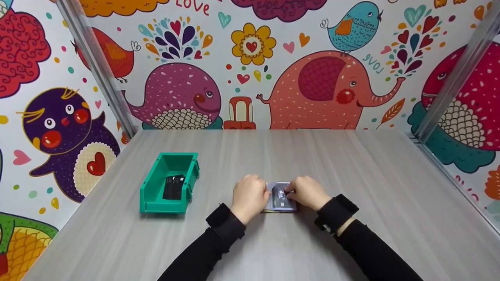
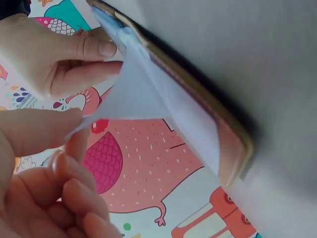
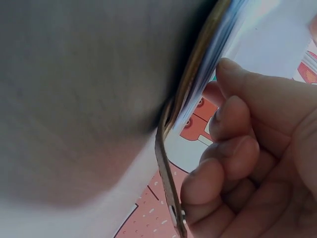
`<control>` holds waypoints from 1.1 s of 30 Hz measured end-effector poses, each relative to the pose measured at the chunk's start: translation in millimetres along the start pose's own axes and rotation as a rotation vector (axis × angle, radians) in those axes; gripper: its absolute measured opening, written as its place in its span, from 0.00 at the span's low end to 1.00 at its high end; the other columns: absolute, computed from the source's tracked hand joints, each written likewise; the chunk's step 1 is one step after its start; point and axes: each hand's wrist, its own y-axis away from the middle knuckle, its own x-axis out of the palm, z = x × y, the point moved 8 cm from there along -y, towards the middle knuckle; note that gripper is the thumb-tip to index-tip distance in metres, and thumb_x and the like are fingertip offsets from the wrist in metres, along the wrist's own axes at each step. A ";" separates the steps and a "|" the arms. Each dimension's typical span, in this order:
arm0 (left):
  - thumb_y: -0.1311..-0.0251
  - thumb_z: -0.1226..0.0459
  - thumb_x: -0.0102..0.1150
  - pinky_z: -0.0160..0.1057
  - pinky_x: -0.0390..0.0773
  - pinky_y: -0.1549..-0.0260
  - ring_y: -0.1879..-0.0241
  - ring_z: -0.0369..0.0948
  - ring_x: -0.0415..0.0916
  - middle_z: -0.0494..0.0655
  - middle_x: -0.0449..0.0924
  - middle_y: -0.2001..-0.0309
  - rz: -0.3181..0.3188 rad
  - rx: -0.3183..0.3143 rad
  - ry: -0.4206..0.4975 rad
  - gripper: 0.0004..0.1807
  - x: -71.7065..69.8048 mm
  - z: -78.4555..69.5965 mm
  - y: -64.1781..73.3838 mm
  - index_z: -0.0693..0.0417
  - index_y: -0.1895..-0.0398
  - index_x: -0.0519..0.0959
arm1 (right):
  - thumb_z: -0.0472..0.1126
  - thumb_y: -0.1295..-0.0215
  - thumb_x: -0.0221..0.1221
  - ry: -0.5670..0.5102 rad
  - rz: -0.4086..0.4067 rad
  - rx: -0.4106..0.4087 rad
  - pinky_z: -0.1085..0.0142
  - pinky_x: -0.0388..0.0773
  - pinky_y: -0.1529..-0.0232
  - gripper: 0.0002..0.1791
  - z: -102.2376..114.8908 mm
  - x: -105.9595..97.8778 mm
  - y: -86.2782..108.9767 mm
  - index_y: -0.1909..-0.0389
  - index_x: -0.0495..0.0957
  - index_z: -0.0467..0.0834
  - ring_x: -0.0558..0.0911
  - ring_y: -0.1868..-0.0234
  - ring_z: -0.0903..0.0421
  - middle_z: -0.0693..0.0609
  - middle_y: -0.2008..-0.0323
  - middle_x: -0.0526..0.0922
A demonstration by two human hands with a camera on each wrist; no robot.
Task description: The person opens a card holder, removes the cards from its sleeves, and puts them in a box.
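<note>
A card holder with a brown cover and translucent sleeves lies unfolded on the table. In the left wrist view, my left hand pinches the edge of one raised sleeve between thumb and index finger. A black card marked "Vip" shows on the sleeve in the head view. Thumb and fingers of my right hand pinch at that card's right edge; its remaining fingers curl inward in the right wrist view. A strap with a metal snap hangs off the cover beside these fingers.
To the left on the table stands a green plastic bin with black cards inside. Cartoon-printed walls and metal posts bound the table at the back and sides.
</note>
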 end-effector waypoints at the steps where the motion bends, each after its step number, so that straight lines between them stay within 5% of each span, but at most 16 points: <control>1: 0.52 0.63 0.73 0.42 0.73 0.74 0.74 0.44 0.73 0.44 0.76 0.77 0.000 -0.006 0.004 0.11 -0.9 1.2 -0.3 0.54 0.85 0.80 | 0.31 0.51 0.70 -0.001 0.002 -0.001 0.56 0.78 0.69 0.09 0.0 0.1 0.0 0.66 0.89 0.42 0.82 0.73 0.53 0.49 0.70 0.88; 14: 0.56 0.66 0.66 0.47 0.73 0.78 0.76 0.49 0.75 0.45 0.73 0.81 -0.022 -0.057 -0.018 0.19 -5.9 17.5 0.4 0.49 0.93 0.66 | 0.32 0.49 0.71 -0.017 0.008 -0.024 0.54 0.80 0.64 0.09 0.6 0.2 1.2 0.65 0.89 0.41 0.86 0.66 0.49 0.47 0.67 0.88; 33: 0.60 0.68 0.63 0.47 0.72 0.84 0.81 0.47 0.72 0.47 0.72 0.84 0.087 -0.162 -0.049 0.19 3.1 35.6 4.4 0.50 0.94 0.63 | 0.32 0.48 0.70 -0.015 0.022 0.010 0.53 0.80 0.62 0.10 0.1 0.6 1.4 0.63 0.89 0.40 0.86 0.64 0.47 0.47 0.65 0.88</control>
